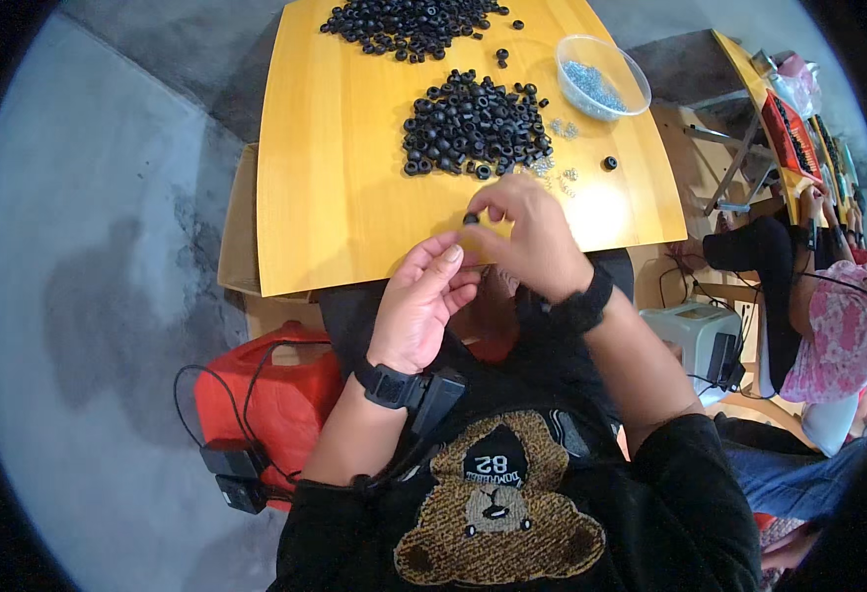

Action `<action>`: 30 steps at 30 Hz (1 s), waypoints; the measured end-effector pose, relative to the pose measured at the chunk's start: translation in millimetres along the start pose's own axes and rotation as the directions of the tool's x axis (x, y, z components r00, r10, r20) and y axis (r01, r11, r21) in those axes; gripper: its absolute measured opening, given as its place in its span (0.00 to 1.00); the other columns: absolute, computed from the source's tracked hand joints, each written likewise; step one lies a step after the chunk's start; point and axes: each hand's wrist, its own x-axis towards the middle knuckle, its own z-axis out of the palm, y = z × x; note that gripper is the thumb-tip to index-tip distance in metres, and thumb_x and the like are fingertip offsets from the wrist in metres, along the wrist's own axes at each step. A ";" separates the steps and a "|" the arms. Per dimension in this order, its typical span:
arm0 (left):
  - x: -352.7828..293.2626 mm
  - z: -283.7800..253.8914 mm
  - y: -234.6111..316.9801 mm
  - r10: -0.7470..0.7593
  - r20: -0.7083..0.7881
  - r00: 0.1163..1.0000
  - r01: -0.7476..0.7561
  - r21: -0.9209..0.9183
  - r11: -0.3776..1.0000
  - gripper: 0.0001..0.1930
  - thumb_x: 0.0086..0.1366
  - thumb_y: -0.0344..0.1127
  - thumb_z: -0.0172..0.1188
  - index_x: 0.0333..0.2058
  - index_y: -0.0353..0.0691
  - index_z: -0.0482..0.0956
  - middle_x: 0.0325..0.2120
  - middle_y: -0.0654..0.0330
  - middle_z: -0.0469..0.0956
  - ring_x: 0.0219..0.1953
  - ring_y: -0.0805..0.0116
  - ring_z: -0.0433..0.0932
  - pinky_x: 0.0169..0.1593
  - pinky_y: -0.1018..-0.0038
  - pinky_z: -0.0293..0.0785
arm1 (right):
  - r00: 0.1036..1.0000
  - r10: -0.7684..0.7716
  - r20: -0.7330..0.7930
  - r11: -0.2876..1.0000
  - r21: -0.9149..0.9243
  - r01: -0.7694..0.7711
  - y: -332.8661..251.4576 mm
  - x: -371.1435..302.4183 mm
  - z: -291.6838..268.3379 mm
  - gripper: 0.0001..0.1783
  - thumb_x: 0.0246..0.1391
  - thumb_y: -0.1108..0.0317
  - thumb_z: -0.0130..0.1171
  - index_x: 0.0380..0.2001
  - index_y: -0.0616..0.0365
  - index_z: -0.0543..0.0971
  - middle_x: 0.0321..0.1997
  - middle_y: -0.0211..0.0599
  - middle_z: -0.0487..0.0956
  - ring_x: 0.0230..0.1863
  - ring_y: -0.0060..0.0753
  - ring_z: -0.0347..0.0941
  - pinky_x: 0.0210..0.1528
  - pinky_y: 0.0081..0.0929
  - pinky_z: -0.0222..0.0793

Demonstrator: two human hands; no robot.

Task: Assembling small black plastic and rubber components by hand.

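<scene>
Over the near edge of the yellow table (344, 227) my two hands meet. My right hand (537, 237) is closed, with a small black plastic piece (471, 219) pinched between thumb and index finger. My left hand (418, 301) is just below it, palm up, thumb pressed toward the curled fingers; whatever it may hold is too small to make out. Beyond the hands lies a heap of black plastic pieces (478, 123), some round, some hollow. Small metal springs (544, 168) lie loose beside the heap, close to my right hand.
A clear plastic bowl (639, 87) at the far right holds many springs. Another heap of black pieces (404, 25) covers the far edge. One black piece (610, 163) lies apart at right. A red container (265, 395) stands at lower left; other people sit at a table (744, 69) on the right.
</scene>
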 end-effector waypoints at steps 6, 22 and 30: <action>7.5 9.1 -15.1 -0.008 0.059 0.998 0.009 -0.023 1.000 0.12 0.66 0.34 0.52 0.45 0.36 0.73 0.38 0.61 0.75 0.40 0.73 0.75 0.44 0.77 0.73 | 1.000 -0.026 0.001 0.993 0.119 0.026 -8.7 -34.0 12.8 0.09 0.38 0.71 0.58 0.27 0.62 0.76 0.27 0.45 0.74 0.34 0.48 0.70 0.38 0.38 0.69; 5.7 3.9 -9.6 -0.029 0.086 0.996 0.031 -0.016 0.999 0.16 0.66 0.33 0.52 0.50 0.34 0.71 0.39 0.58 0.76 0.36 0.77 0.73 0.41 0.82 0.71 | 0.995 0.086 -0.043 0.985 0.156 -0.078 16.6 -51.3 -16.4 0.08 0.43 0.71 0.60 0.29 0.62 0.78 0.28 0.44 0.76 0.34 0.47 0.72 0.38 0.35 0.69; -1.0 -8.3 -8.9 -0.007 0.031 0.999 0.010 -0.123 0.992 0.13 0.64 0.29 0.53 0.48 0.35 0.71 0.41 0.55 0.75 0.36 0.74 0.74 0.41 0.80 0.73 | 0.980 0.191 -0.061 0.976 -0.100 -0.196 40.7 -46.8 -32.2 0.06 0.43 0.72 0.57 0.27 0.63 0.77 0.25 0.44 0.75 0.32 0.45 0.73 0.37 0.35 0.69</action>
